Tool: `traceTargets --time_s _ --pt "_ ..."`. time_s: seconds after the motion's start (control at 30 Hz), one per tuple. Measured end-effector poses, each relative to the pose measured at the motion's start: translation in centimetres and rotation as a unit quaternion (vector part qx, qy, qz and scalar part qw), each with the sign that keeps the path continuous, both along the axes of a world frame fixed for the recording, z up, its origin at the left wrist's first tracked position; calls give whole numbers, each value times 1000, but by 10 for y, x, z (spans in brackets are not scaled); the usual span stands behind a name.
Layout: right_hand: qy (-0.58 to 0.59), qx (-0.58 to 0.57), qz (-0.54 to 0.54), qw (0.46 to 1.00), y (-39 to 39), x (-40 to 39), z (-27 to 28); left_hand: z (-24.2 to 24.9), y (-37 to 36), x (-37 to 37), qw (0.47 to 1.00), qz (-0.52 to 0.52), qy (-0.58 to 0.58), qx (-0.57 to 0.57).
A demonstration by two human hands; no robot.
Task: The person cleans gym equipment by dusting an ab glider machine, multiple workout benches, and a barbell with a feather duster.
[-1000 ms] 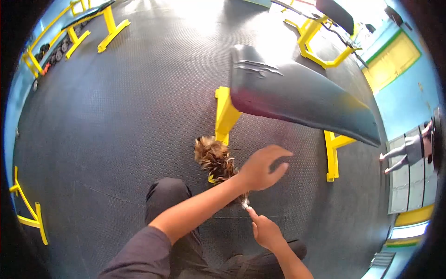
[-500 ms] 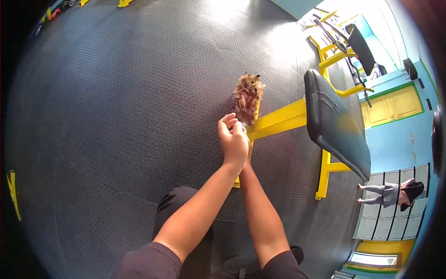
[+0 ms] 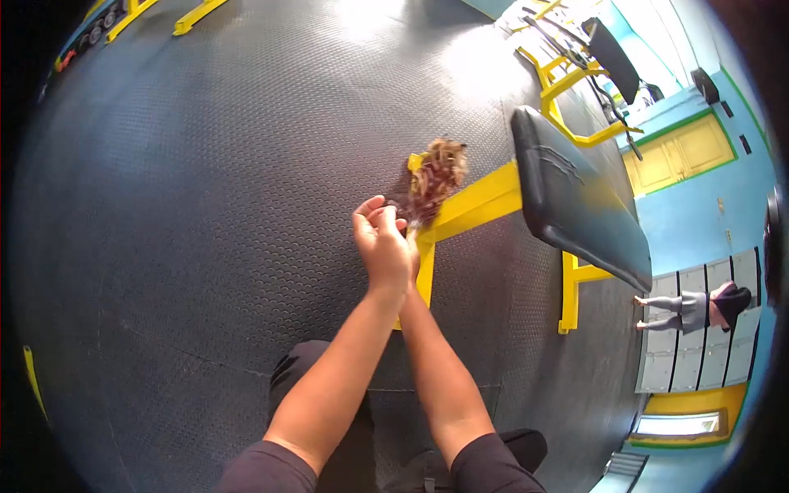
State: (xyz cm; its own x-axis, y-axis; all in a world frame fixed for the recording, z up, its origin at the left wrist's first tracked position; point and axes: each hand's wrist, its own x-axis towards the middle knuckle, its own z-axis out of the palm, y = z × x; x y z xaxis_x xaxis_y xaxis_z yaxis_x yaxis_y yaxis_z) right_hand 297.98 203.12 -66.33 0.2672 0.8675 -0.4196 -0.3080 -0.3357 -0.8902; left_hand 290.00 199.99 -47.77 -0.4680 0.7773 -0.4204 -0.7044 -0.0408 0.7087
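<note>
A feather duster (image 3: 439,177) with brown, ruffled feathers points away from me, just over the yellow frame (image 3: 472,205) of a padded bench. My right hand (image 3: 413,251) is closed at the duster's lower end, mostly hidden behind my left. Crossing in front of it, my left hand (image 3: 382,246) has its fingers curled in beside the lowest feathers. A dark wisp shows by its fingertips; I cannot tell what they pinch. Both wrists overlap in this view.
The bench's black pad (image 3: 575,193) stands to the right. More yellow gym equipment (image 3: 567,90) is at the upper right. A person (image 3: 699,311) faces the grey lockers (image 3: 662,353) at the far right. Dark textured rubber matting (image 3: 205,205) covers the floor.
My hands have shifted left in the view, and the duster's feathers look more spread and tilted right. My left fingers have moved away from the feathers a little. The view has also shifted.
</note>
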Motion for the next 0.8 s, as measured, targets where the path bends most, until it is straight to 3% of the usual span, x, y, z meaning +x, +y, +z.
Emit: traceTargets --time_s 0.07,0.13,0.2,0.27,0.4,0.43,0.5,0.53,0.6,0.63,0.67,0.73,0.8 --pt "-283 85 120 948 -35 22 -9 -15 4 6 999 -10 40 19" --pt "-303 19 151 941 -89 22 46 -22 7 12 999 -27 42 -1" --pt "-288 36 152 945 -140 48 29 -25 8 25 997 -56 51 -16" --pt "-181 -45 192 963 -198 70 58 -26 9 43 994 -85 71 -15" --pt "-197 -37 270 942 -284 154 82 -52 11 77 976 -151 155 37" --pt "-197 -33 252 947 -294 176 104 -47 7 81 957 -181 228 10" --pt "-213 -150 328 908 -307 216 150 -37 -1 90 953 -226 200 5" --pt "-213 -141 315 914 -317 237 152 -33 -2 94 952 -240 190 0" --pt "-339 -49 346 873 -334 269 145 -28 -10 107 941 -252 225 30" --pt "-306 -128 358 873 -328 276 157 -25 -14 109 930 -258 256 46" --pt "-297 -118 354 879 -319 279 164 -21 -21 110 926 -261 270 50" --pt "-387 -117 390 827 -306 277 170 -9 -34 110 889 -299 345 40" --pt "-378 -162 382 827 -318 275 182 -5 -43 109 870 -326 368 26"
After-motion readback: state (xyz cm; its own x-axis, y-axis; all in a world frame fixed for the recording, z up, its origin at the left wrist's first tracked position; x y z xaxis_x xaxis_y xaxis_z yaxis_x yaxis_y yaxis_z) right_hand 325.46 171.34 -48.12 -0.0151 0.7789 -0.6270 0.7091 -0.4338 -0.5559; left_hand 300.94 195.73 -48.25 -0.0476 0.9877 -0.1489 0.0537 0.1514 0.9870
